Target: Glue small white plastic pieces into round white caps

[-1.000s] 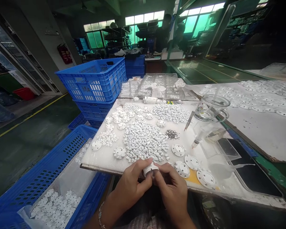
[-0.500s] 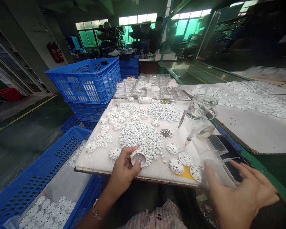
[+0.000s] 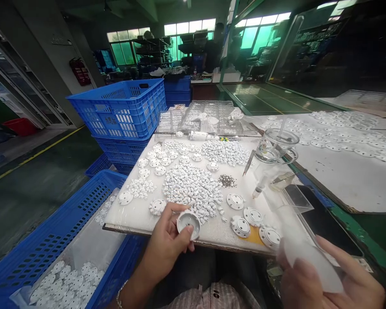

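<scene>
"Now, state the left hand's (image 3: 167, 240) condition."
"From where I stand: gripping a white cup-shaped housing (image 3: 188, 217), thumb at its rim, hollow face toward the person, at the tabletop's (image 3: 131, 214) near edge."
"Right hand (image 3: 357, 279)?"
"Gripping a translucent bottle (image 3: 318, 257), motion-blurred, by the near right corner. White slotted discs (image 3: 240, 225) lie between both hands."
</scene>
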{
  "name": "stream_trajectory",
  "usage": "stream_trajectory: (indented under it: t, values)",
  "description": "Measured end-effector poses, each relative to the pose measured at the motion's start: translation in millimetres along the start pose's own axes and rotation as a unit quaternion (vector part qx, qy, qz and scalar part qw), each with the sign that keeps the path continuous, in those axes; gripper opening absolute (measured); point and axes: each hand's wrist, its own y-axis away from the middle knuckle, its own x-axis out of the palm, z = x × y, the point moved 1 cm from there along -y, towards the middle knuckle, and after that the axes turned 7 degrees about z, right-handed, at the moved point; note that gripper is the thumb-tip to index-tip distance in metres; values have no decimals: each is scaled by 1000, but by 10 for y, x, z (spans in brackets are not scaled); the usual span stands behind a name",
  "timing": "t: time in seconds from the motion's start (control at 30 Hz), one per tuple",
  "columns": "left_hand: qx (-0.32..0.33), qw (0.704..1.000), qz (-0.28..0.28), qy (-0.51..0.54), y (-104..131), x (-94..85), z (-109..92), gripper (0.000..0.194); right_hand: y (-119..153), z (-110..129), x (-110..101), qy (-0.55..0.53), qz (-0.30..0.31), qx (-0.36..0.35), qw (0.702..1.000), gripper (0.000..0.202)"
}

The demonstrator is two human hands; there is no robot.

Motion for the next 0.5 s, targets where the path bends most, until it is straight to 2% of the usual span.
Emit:
stream_trajectory:
  t: [0.07,0.17,0.27,0.5]
  values:
    - [-37,999,30,8,84,59,40,34,63,93,66,-54,-4,19,998,40]
    - [-64,997,48,22,131,108,93,35,89,111,161,-136,96,61,984,40]
    - [-75,996,43,12,100,101,132,33,99,37,205,-148,161,56,974,35]
    - [-99,994,48,-14,45,63,156,28,271,-165,222,-90,169,-16,981,23]
